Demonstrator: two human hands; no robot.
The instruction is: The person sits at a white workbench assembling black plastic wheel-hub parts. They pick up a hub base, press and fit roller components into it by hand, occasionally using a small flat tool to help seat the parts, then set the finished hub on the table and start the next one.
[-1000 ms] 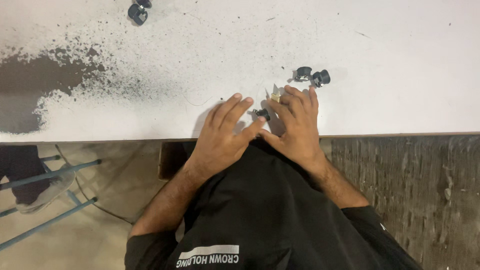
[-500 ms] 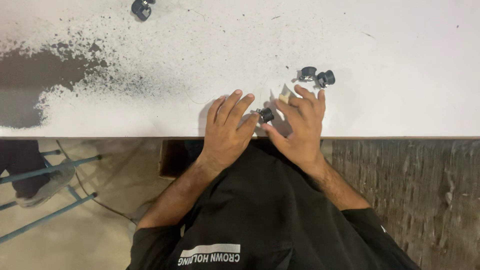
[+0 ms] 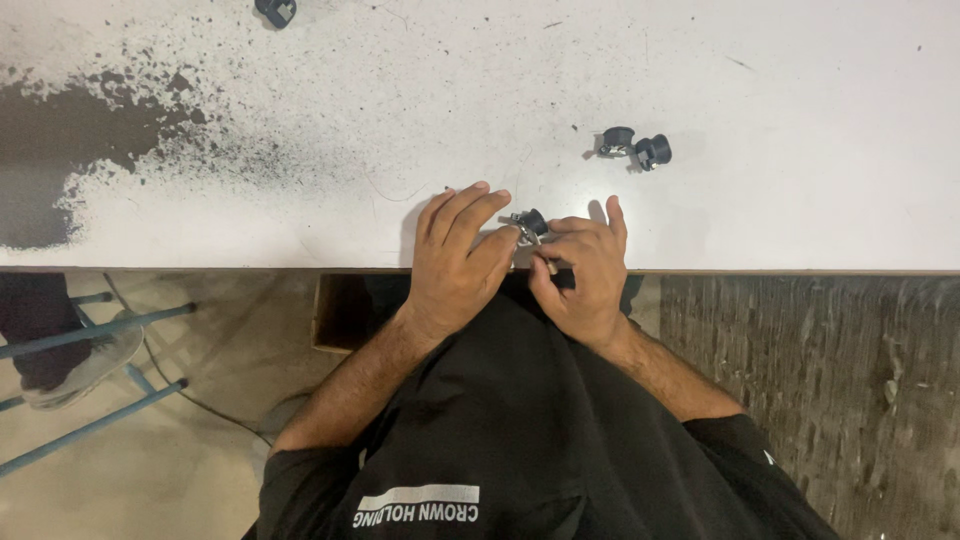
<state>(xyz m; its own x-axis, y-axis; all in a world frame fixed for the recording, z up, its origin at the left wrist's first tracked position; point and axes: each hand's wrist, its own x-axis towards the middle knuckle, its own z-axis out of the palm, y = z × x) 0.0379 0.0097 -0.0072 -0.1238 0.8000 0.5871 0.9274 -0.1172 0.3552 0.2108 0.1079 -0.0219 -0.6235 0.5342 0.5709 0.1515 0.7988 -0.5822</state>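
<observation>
A small black knob-like part with a metal fitting [image 3: 527, 226] sits at the near edge of the white table [image 3: 760, 90], pinched between both my hands. My left hand [image 3: 456, 262] grips it from the left with fingers curled over it. On the other side, my right hand [image 3: 583, 272] has thumb and fingers closed around the metal piece. Two more small black parts [image 3: 635, 146] lie joined on the table beyond my right hand.
Another black part [image 3: 276, 11] lies at the far top edge. A dark worn patch [image 3: 70, 140] with speckles covers the table's left side. Below the table edge are a blue stool frame [image 3: 90, 330], a shoe [image 3: 80, 365], and a brown box [image 3: 335, 315].
Both hands have drawn back toward the table's near edge with the small part. The fingers of my right hand have curled in from flat to a tighter grip.
</observation>
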